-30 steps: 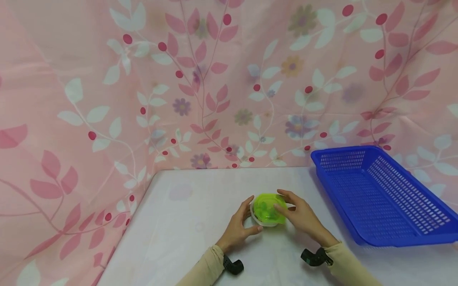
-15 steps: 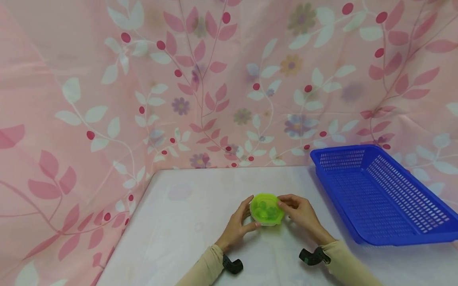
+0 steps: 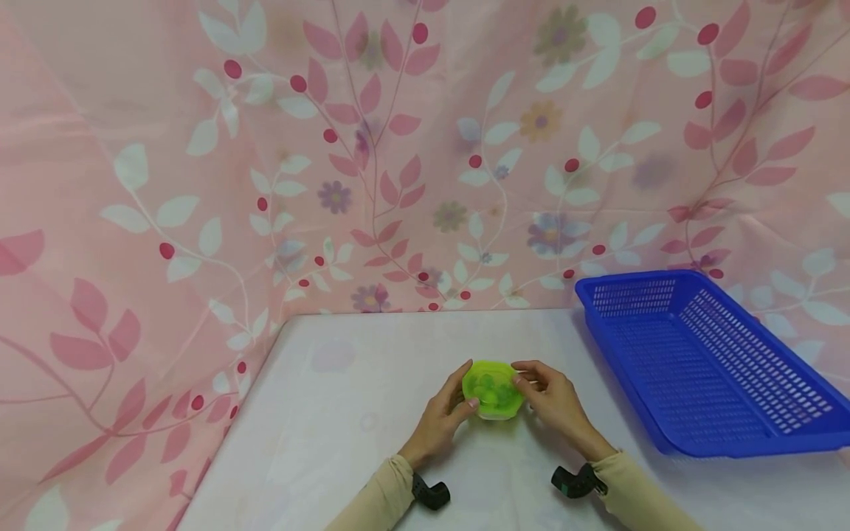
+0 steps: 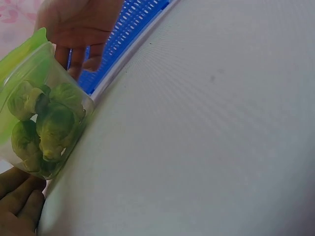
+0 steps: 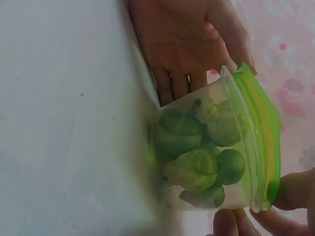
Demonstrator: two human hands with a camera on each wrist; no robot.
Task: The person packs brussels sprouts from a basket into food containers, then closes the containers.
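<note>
A clear plastic container [image 5: 202, 187] of Brussels sprouts [image 5: 194, 169] stands on the table, with a translucent green lid [image 3: 493, 389] over its rim. Whether the lid is fastened all round I cannot tell. My left hand [image 3: 443, 414] curves round the container's left side, its thumb on the lid's near left edge. My right hand [image 3: 554, 402] pinches the right edge, thumb on the lid and fingers below it. In the left wrist view, several sprouts [image 4: 54, 125] show through the wall, with fingertips of the left hand [image 4: 22, 199] beside the base.
To the right lies a blue perforated plastic basket [image 3: 704, 369], with bare bottom. The white-covered table [image 3: 332, 413] meets a pink floral curtain [image 3: 398, 184] at the back and left. A black wrist camera [image 3: 432, 493] sits on each wrist.
The lid has shifted left and now covers the container's rim more evenly. My right thumb has moved to the lid's edge, and my left thumb has come up onto the lid.
</note>
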